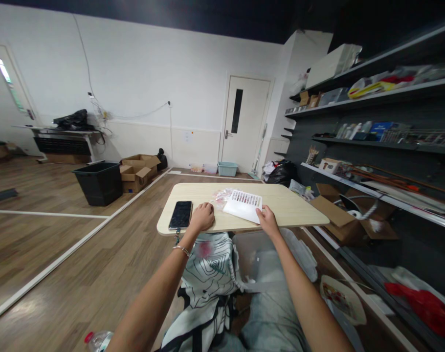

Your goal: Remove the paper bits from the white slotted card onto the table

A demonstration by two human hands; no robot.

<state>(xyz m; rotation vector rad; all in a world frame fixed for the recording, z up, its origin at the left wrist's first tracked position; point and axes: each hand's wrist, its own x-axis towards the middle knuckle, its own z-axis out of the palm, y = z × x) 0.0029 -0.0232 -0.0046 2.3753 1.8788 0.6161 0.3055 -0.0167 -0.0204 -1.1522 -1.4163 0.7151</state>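
Just below the centre of the frame, the right hand (268, 219) grips a white card (242, 209) by its lower right corner, thumb on top. Holding it at the corner leaves the printed rows of small dark marks along its upper part uncovered, probably so they can be read. The card slants on the pale wooden counter (299, 208), its left edge by a loose heap of small clear packets (222, 195); this closeness likely keeps both within easy reach.

Left of the card, the left hand (203, 216) rests on the counter's near edge, fingers curled downward and knuckles up. Whether it is closed on anything I cannot tell, since the palm is hidden; it seems to be steadying the arm. Just beside it, toward the left end of the counter, a dark-screened smartphone (180, 215) lies flat, presumably set aside to leave the middle free for the card and packets. Its strap (177, 236) hangs over the near edge.

At lower centre, a translucent plastic bin (257, 264) sits below the counter's near edge, perhaps tucked there to save space on top.
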